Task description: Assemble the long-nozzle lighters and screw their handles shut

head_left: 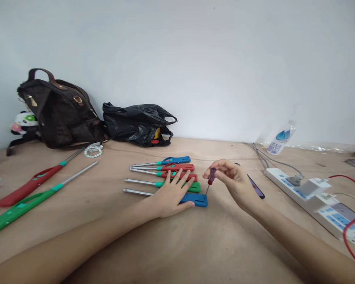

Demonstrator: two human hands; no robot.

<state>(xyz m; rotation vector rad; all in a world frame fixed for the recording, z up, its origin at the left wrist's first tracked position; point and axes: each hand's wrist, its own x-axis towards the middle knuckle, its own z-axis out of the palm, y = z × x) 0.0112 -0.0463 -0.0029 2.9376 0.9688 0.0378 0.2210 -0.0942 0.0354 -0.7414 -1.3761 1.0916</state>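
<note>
On a brown tabletop (177,244), a blue lighter (199,200) lies nearest the wearer in a row of lighters (185,167), long axis running left to right, metal tube (137,192) pointing left. The left hand (171,197) rests palm-down across it, fingers spread. At its handle's right end, a screwdriver (212,176) points tip-down, leaning right, pinched between the right hand's (239,183) thumb and fingers. This looks like screw work, calling for a seated tip, steady lighter and controlled twist.
</note>
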